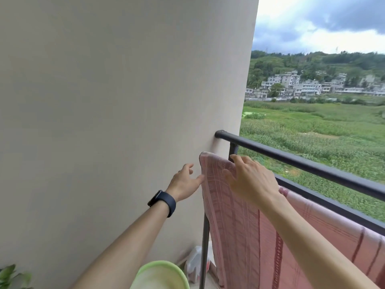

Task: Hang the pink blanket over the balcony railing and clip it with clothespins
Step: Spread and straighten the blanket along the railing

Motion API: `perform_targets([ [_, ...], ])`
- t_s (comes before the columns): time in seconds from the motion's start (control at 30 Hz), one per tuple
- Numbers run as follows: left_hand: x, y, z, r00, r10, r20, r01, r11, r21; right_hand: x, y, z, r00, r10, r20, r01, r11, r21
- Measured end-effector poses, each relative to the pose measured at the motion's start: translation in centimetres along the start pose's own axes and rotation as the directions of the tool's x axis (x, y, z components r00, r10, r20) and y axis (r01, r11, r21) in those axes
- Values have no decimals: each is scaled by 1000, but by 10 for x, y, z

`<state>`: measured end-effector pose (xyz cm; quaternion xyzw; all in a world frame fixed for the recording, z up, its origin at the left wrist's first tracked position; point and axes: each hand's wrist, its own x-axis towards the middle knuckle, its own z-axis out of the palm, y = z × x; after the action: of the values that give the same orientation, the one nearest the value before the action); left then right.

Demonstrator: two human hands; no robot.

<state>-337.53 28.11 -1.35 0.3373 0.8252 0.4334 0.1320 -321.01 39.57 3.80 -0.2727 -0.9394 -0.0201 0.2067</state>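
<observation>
The blanket (pixel 239 226) hung down the near side of the railing (pixel 312 163), its top folded over just below the round top rail and its left end close to the wall (pixel 125 101). Which bar carried it could not be told. It ran on to the right, out of view.

The right hand (pixel 250 180) lay spread on the blanket's top left corner, fingers loosely bent and pressing the cloth, not grasping it. The left hand (pixel 184 181) was released and empty, fingers relaxed, one fingertip at the blanket's left edge, between cloth and wall. A watch (pixel 163 203) sat on that wrist.

By the look of it, the hanging part was all but done, with only smoothing and squaring of this end left. The clipping seemed not yet begun: no clothespin showed on the blanket, in either hand, or anywhere in view, so the pins had yet to be fetched.

Near, at the bottom, was a green basin (pixel 162 274), and beside it, by the wall's foot, a white jug (pixel 193 265)
</observation>
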Motion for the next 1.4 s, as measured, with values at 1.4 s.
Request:
perform_targets([
  [1.4, 73, -131, 0, 928, 207, 308, -32, 871, -490, 96, -73, 31, 953, 106, -283, -165, 967, -195],
])
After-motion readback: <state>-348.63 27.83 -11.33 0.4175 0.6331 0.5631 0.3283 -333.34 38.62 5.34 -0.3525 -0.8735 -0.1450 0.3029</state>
